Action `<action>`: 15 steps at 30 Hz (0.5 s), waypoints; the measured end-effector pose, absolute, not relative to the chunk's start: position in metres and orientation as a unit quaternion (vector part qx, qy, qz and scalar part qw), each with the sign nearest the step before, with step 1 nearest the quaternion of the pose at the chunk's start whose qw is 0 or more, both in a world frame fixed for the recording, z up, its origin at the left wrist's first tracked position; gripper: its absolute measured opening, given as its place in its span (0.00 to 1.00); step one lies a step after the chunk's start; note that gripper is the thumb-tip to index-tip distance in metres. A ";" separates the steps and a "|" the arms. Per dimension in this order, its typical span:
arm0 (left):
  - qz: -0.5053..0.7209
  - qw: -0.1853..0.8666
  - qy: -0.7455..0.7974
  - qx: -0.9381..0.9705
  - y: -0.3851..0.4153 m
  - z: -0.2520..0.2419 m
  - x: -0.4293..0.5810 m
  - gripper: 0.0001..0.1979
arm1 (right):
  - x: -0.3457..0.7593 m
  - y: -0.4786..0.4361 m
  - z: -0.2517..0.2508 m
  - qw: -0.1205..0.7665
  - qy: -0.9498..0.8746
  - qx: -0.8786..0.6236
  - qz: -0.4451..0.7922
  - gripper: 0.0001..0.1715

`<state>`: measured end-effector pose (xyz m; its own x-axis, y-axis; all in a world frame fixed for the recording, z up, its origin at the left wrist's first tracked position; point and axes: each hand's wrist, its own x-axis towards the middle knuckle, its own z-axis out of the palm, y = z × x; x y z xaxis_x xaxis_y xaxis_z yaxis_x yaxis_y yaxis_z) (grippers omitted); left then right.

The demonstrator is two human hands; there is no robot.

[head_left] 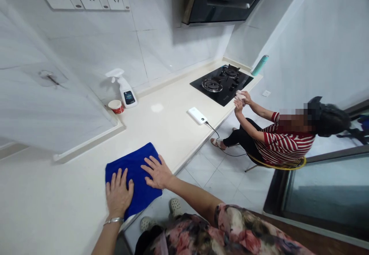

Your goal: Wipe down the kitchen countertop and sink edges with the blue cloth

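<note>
**Blue cloth (143, 199) spread at lower centre**

The left hand (118, 195) rests palm down on the cloth's left part, fingers spread and gripping nothing, probably to steady it. Above, left of centre, the cup (115, 106) and bottle (128, 96) stand near the wall (109, 43), seemingly out of the way. The right hand (157, 172), also open and holding nothing, lies on the cloth's upper right. At centre, a white device (197, 115) sits near the counter's (170, 132) edge, perhaps so its cable (213, 128) can hang down.

The hands cover parts of the cloth; the bottle's label is too small to read. The cable's far end is lost by the seated co-worker (288, 145) at right, whose pale item (240, 97) is hard to identify.
</note>
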<state>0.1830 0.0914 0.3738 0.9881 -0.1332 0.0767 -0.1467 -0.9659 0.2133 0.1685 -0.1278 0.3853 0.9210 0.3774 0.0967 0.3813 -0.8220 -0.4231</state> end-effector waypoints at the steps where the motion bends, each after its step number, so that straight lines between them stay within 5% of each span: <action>1: 0.029 0.114 -0.059 0.991 0.088 0.374 0.184 0.32 | 0.168 -0.128 0.385 0.220 -0.198 -0.955 -0.005 0.36; 15: 0.053 0.154 -0.192 0.968 0.071 0.357 0.185 0.31 | 0.174 -0.132 0.350 0.232 -0.199 -0.947 -0.096 0.30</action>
